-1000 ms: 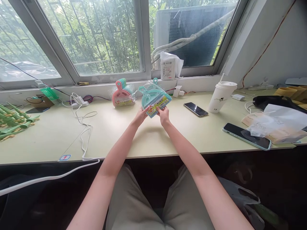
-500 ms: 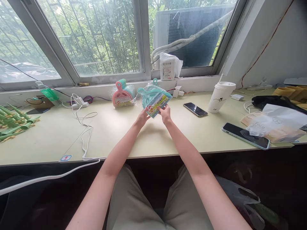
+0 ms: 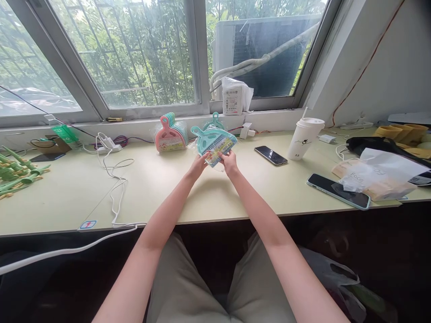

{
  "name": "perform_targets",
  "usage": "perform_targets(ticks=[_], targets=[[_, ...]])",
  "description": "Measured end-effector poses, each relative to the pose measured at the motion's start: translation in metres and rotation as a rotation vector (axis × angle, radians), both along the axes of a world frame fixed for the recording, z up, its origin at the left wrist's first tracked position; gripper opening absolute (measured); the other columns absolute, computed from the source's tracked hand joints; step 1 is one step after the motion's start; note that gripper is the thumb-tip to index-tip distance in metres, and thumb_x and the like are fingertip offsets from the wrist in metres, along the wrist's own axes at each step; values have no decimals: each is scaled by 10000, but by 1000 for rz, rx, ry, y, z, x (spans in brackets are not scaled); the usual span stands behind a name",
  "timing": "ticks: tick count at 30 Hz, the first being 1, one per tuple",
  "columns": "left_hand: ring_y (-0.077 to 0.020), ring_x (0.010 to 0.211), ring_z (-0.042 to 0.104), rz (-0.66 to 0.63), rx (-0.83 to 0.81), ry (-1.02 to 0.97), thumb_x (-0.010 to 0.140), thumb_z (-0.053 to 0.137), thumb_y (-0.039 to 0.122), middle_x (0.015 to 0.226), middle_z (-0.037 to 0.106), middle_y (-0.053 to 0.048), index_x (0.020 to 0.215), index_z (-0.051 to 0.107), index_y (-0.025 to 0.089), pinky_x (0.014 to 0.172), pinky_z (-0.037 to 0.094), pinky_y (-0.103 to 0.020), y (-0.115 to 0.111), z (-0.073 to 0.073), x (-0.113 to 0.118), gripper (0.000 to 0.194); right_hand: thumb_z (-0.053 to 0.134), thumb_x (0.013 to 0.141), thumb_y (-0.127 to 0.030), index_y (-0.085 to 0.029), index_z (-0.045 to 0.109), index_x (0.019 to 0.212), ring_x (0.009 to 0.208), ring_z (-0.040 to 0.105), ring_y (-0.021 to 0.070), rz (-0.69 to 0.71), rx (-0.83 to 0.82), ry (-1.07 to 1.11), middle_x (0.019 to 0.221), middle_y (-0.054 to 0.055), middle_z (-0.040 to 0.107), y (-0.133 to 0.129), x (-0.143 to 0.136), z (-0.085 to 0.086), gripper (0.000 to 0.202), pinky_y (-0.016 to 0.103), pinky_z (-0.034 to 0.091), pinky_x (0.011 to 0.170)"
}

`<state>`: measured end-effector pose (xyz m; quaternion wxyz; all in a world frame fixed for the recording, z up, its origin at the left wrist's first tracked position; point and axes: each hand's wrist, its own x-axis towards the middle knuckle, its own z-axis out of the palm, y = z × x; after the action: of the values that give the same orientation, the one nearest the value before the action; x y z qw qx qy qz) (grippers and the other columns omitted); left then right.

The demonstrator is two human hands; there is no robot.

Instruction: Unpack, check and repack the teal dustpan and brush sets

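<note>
Between my hands is a teal dustpan and brush set (image 3: pixel 213 142) in clear plastic, tilted, its handle toward the upper left. My left hand (image 3: pixel 198 165) grips its lower left edge. At its lower right edge, the fingers of my right hand (image 3: pixel 229 162) are closed on the label. Behind it another teal set (image 3: pixel 214 120) stands by the sill, partly hidden. To the left stands a row of several wrapped sets, a pink one (image 3: pixel 168 137) in front.
A black phone (image 3: pixel 270 155) and a white cup with a straw (image 3: pixel 305 139) are on the right. Farther right lie another phone (image 3: pixel 338 190) and a white bag (image 3: pixel 384 168). White cables (image 3: pixel 116 197) cross the left of the table (image 3: pixel 67 188).
The held set has turned slightly, so its dustpan and label face me more. The whole view has shifted a little; both hands keep their grip.
</note>
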<state>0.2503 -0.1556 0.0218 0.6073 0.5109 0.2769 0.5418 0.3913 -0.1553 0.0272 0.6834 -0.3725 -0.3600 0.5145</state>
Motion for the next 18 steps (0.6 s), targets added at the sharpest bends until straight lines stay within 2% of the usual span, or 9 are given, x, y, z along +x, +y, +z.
perform_targets(ticks=[2, 6, 8, 11, 14, 16, 18], targets=[[-270, 1247, 567, -10, -2, 6, 764, 735, 350, 1311, 634, -96, 1267, 575, 210, 1043, 452, -429, -1, 1, -2, 546, 760, 730, -181, -197, 556, 972, 911, 708, 175, 23, 20, -12, 987, 54, 725, 0, -1, 0, 317, 375, 603, 874], [-271, 1204, 593, -97, -51, 66, 782, 720, 329, 1350, 608, -93, 1286, 543, 228, 995, 504, -459, -6, 0, 2, 543, 749, 748, -218, -201, 569, 1002, 944, 704, 181, -50, 64, -29, 1004, 51, 725, -2, -1, 0, 312, 370, 597, 878], [-272, 1182, 605, -70, -56, 70, 773, 714, 309, 1337, 614, -93, 1265, 547, 223, 980, 518, -475, -6, 0, 3, 527, 730, 765, -203, -201, 572, 1023, 933, 708, 175, -56, 58, -30, 1006, 46, 727, -3, 0, 1, 303, 359, 600, 875], [-283, 1142, 625, 2, -64, 79, 733, 707, 260, 1286, 641, -99, 1228, 546, 215, 933, 545, -487, -3, 1, 0, 522, 712, 796, -207, -192, 582, 997, 851, 725, 171, 30, 6, -55, 978, 48, 734, -3, 4, 5, 240, 350, 618, 835], [-303, 1079, 663, 74, -109, 66, 712, 661, 241, 1192, 673, -114, 1220, 524, 194, 858, 572, -453, 4, 4, -11, 528, 673, 858, -350, -170, 622, 920, 759, 739, 194, 126, -43, -145, 873, 72, 741, -1, 16, 7, 197, 346, 633, 765], [-315, 1038, 684, 116, -153, 40, 721, 606, 261, 1129, 684, -131, 1205, 528, 161, 814, 581, -425, 8, 6, -22, 500, 627, 884, -431, -165, 646, 877, 735, 742, 211, 35, -39, -253, 808, 81, 735, 0, 26, 7, 266, 353, 631, 743], [-314, 1028, 686, 164, -176, 12, 726, 558, 266, 1110, 684, -142, 1188, 541, 140, 789, 589, -407, 12, 8, -34, 479, 577, 913, -395, -181, 665, 902, 800, 743, 223, -152, 28, -401, 854, 79, 739, 0, 35, 6, 232, 381, 616, 798]])
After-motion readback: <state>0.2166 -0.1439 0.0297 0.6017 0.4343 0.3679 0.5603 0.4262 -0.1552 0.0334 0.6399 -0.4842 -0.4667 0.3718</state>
